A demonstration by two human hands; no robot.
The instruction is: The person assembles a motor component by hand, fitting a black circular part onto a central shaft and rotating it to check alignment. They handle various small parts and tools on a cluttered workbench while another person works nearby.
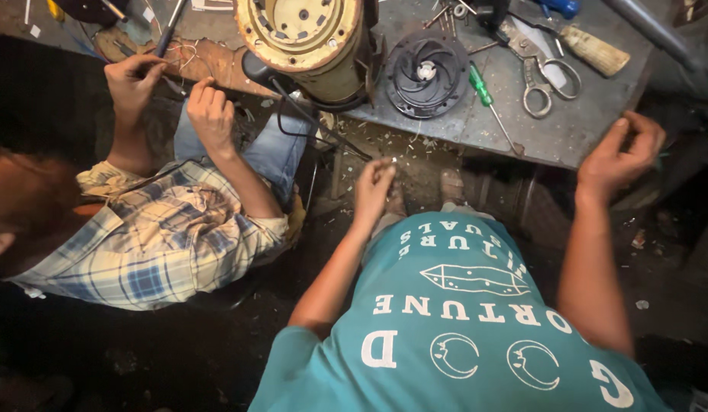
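The left hand (373, 191) is pinching something tiny, too small to identify, below the desk (567, 133) edge. The right hand (621, 152) is curling loosely, empty, near the desk's right edge, beside the scissors (541, 84).

Single head camera, looking steeply down from above the wearer's chest at close range. It faces forward over the teal shirt (461, 320) toward the workbench (583, 130) edge at top, with a seated co-worker (163, 236) at left.
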